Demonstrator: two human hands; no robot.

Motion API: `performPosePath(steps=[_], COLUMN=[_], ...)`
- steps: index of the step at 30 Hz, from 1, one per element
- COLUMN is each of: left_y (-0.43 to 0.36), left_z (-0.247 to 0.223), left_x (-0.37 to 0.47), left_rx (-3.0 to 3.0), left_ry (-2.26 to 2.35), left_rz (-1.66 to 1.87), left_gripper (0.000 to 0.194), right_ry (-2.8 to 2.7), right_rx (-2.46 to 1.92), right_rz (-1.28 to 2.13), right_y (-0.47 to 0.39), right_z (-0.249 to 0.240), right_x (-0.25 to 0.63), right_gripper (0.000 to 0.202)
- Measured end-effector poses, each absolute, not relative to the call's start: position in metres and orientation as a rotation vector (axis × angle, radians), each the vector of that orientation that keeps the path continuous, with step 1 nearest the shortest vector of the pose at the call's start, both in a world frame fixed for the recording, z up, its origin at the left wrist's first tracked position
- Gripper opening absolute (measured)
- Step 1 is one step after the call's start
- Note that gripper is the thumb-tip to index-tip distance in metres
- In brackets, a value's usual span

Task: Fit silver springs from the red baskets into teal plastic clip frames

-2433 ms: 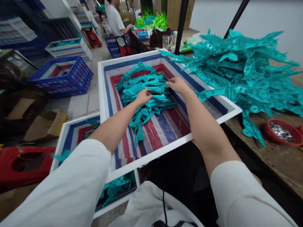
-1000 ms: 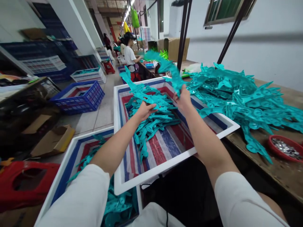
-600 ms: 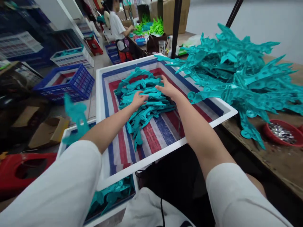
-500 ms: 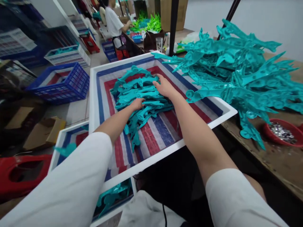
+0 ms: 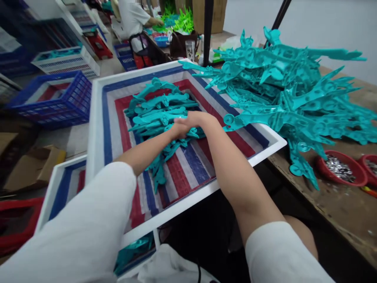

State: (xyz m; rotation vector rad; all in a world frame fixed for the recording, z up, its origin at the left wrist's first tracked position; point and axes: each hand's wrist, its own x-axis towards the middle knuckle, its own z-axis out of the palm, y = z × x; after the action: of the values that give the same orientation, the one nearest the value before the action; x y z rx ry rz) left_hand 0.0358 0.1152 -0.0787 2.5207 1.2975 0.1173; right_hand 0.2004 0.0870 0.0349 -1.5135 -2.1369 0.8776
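1. Teal plastic pieces (image 5: 160, 114) lie heaped in the white tray (image 5: 188, 202), which is lined with red, white and blue striped sheet. The heap sits directly under and ahead of my fingers.

2. My left hand (image 5: 176, 129) and right hand (image 5: 196, 119) meet at the near right edge of the heap and touch each other. The fingers of both curl down onto the top pieces. Whether they are clamped on a piece or only pressing on it, I cannot tell: the fingertips are hidden between the hands and the plastic.

3. Position relative to the fingers: most of the heap lies beyond and to the left of them; a few loose pieces trail back below my left wrist toward the near rim.

4. Risk, snagging: the pieces are long, thin and interlocked. Lifting one could, I judge, drag its neighbours out and scatter them.

5. Risk, spill: the tray overhangs the wooden table (image 5: 344, 204) on one side. Downward pressure near the unsupported rim might tip it toward the lower tray (image 5: 53, 188).

6. Risk, mixing: the large teal pile (image 5: 294, 94) on the table touches the tray's right rim, just right of my right hand. A sweep of that forearm could pull its pieces in.
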Motion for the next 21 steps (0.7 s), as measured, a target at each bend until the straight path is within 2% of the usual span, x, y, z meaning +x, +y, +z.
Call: performPosePath(steps=[5,7,10,13,16,18,21], left_y=[0.054,0.029,0.009,0.005,0.006,0.006,0.008], left_z=[0.007,0.030,0.048,0.054,0.059,0.062,0.065], left_x=[-0.006,-0.020,-0.029,-0.028,-0.021,-0.019,-0.024], left_rx=[2.602,2.381,1.591,1.140,1.145,1.109,1.045], left_ry=[1.407,1.532,1.644,1.434,0.962,0.729,0.650], left_rz=[0.740,1.098,1.520,1.430,1.307,1.415,1.666], left_gripper=[0.064,0.063,0.062,0.044,0.058,0.068,0.072], right_ry=[-1.954,-1.832,-1.681,-1.445,-1.330,-1.365,-1.414], right_rx=[-1.245,-1.040,-0.888,-0.847,-0.813,-0.810,-0.764], right_rz=[1.274,1.350,1.244,1.230,1.366,1.404,1.410], right_y=[0.070,0.051,0.029,0.020,0.013,0.008,0.002], right_z=[0.044,0.059,0.075,0.078,0.074,0.072,0.068], right_x=[0.201,0.189,0.169,0.153,0.138,0.125,0.103], right_gripper=[0.107,0.099,0.074,0.059,0.045,0.040,0.048])
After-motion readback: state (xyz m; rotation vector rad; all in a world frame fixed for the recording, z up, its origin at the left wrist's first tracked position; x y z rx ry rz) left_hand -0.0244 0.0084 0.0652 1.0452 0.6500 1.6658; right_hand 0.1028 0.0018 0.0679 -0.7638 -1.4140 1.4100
